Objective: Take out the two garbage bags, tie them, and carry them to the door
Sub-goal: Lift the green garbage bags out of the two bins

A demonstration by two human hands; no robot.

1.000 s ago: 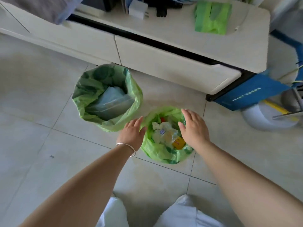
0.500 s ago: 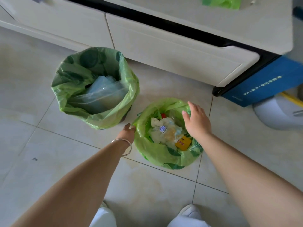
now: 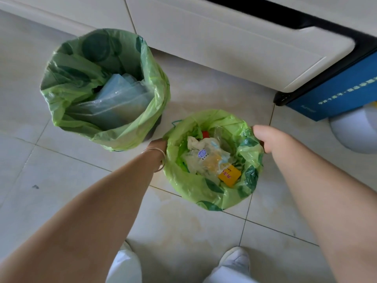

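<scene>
2 green garbage bags stand on the tiled floor (image 3: 61, 201), each lining a small bin near the foot of the white cabinet (image 3: 224, 48). The larger bag (image 3: 155, 92) sits toward the floor's far left, its rim folded down over the bin's edge so that it stays open; clear plastic sheeting (image 3: 118, 99) lies inside it, and no hand touches it. The smaller bag (image 3: 204, 193) stands just beside it to the right, in front of the cabinet's rounded corner, and holds crumpled wrappers (image 3: 206, 158) and a yellow packet (image 3: 229, 175). The person has taken this 1 first. The left hand (image 3: 158, 145), a thin bracelet (image 3: 158, 158) on its wrist, is down against the bag's left side with its fingers out of sight behind the folded plastic, so whether it pinches the rim or only presses on it I cannot tell. The right hand (image 3: 263, 138) is curled at the opposite side, fingers tucked under or over the folded edge, seemingly gripping it, though the fingertips are hidden. Hands on opposite sides fit the job: the fold must be peeled up off the bin evenly before the bag can be lifted out without spilling. I judge the task barely begun, with both bags unlifted and untied. White shoes (image 3: 234, 260) show at the near edge.
</scene>
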